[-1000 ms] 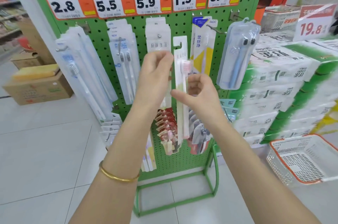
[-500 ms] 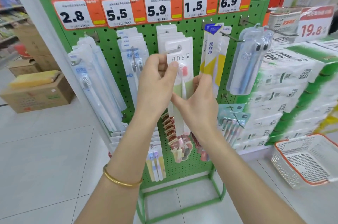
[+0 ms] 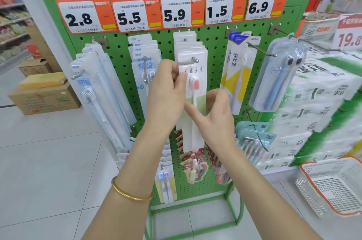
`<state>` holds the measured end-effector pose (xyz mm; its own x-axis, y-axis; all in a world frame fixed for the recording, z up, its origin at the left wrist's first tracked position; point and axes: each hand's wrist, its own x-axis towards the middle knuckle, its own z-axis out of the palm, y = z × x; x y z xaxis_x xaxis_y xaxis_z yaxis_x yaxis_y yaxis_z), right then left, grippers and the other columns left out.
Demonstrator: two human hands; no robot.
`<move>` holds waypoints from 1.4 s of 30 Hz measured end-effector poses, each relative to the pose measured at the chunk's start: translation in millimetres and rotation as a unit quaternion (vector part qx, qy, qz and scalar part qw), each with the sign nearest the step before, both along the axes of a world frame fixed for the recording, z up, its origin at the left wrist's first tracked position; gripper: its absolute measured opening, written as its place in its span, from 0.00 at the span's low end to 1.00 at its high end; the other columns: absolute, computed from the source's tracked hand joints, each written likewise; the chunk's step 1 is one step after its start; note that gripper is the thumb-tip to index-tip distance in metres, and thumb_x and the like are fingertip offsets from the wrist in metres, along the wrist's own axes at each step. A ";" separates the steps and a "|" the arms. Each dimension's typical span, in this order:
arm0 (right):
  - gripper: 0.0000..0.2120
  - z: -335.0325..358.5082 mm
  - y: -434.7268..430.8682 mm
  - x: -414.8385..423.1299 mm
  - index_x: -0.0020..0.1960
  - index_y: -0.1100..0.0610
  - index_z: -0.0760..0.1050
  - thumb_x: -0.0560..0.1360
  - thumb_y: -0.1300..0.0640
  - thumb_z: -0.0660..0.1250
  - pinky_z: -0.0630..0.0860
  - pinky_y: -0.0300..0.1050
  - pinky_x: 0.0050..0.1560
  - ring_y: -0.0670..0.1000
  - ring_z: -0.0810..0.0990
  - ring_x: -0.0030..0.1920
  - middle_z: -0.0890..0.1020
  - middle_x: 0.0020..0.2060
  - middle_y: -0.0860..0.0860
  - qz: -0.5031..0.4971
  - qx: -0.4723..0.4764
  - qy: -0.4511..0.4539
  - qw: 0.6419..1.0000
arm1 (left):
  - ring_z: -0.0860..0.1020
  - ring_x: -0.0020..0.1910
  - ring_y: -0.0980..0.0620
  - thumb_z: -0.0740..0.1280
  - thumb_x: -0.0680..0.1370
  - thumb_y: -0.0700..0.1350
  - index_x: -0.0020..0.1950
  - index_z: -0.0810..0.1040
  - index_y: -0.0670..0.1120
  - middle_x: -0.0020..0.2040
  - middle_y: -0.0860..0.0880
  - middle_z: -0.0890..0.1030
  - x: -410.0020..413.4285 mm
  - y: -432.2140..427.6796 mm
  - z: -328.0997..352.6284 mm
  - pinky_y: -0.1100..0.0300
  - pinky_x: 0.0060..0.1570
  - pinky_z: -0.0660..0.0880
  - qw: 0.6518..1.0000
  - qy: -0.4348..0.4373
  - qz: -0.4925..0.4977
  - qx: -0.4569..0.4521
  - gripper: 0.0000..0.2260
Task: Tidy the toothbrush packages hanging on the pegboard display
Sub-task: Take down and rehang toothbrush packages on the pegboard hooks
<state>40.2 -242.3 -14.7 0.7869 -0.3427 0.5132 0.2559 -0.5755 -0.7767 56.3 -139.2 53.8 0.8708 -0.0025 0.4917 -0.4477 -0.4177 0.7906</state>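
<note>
A strip of bare pegboard (image 3: 216, 57) lies open at 3 o'clock of the pink toothbrush package (image 3: 193, 134). Blue packs (image 3: 141, 69) crowd in at 9 o'clock. A hook (image 3: 262, 50) juts forward at 2 o'clock, possibly within reach.

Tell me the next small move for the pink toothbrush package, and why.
Probably slide the pink toothbrush package back along the peg onto the stack behind, then let go. The peg tip already shows through its hole, and both the left hand and right hand hold its edges.
</note>
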 end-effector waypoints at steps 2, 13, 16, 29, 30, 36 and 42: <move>0.20 4.0 -7.7 4.5 0.55 0.54 0.68 0.73 0.39 0.60 0.72 0.46 0.49 0.46 0.73 0.48 0.72 0.47 0.44 0.025 0.047 -0.017 0.998 | 0.70 0.36 0.63 0.60 0.81 0.43 0.48 0.68 0.50 0.38 0.57 0.71 1.9 -0.2 2.0 0.69 0.38 0.68 1.000 0.004 0.006 0.010 0.03; 0.15 63.1 -27.5 95.5 0.64 0.60 0.72 0.80 0.61 0.55 0.70 0.49 0.64 0.49 0.74 0.61 0.77 0.60 0.52 0.085 0.125 -0.013 0.988 | 0.71 0.38 0.58 0.59 0.81 0.46 0.44 0.67 0.54 0.39 0.55 0.73 4.8 -2.6 8.8 0.54 0.44 0.73 0.996 0.006 0.042 0.079 0.06; 0.13 74.9 -26.0 106.5 0.62 0.58 0.72 0.79 0.61 0.57 0.73 0.39 0.56 0.45 0.76 0.54 0.78 0.55 0.49 0.095 0.149 -0.006 0.984 | 0.74 0.41 0.56 0.60 0.81 0.47 0.51 0.70 0.50 0.42 0.55 0.75 4.0 -3.1 9.3 0.49 0.45 0.75 0.993 -0.008 0.062 0.097 0.02; 0.05 85.1 -22.6 117.3 0.46 0.57 0.75 0.75 0.65 0.63 0.74 0.36 0.41 0.46 0.76 0.40 0.79 0.40 0.48 0.102 0.203 0.004 0.974 | 0.72 0.54 0.46 0.61 0.79 0.43 0.61 0.69 0.42 0.55 0.46 0.73 -3.7 -15.3 5.8 0.51 0.52 0.70 0.976 -0.109 0.138 0.132 0.12; 0.05 84.8 -22.0 117.6 0.46 0.57 0.75 0.76 0.65 0.63 0.73 0.35 0.41 0.46 0.76 0.40 0.79 0.40 0.48 0.100 0.209 -0.005 0.973 | 0.72 0.54 0.45 0.61 0.79 0.43 0.61 0.69 0.42 0.56 0.45 0.72 -3.6 -15.7 5.7 0.51 0.53 0.70 0.975 -0.115 0.138 0.128 0.12; 0.04 82.7 -20.6 116.5 0.47 0.57 0.73 0.76 0.65 0.61 0.70 0.27 0.39 0.40 0.73 0.39 0.76 0.39 0.45 0.063 0.220 -0.053 0.972 | 0.71 0.57 0.43 0.61 0.78 0.43 0.64 0.69 0.38 0.58 0.42 0.72 -0.9 -16.5 1.0 0.52 0.54 0.69 0.967 -0.163 0.161 0.112 0.16; 0.09 66.7 -22.3 101.1 0.43 0.50 0.71 0.77 0.63 0.61 0.73 0.39 0.45 0.46 0.76 0.43 0.79 0.42 0.50 0.015 0.223 -0.084 0.971 | 0.70 0.58 0.42 0.65 0.74 0.34 0.61 0.72 0.34 0.58 0.36 0.73 -1.0 -18.4 -8.4 0.55 0.61 0.66 0.934 -0.282 0.194 0.098 0.16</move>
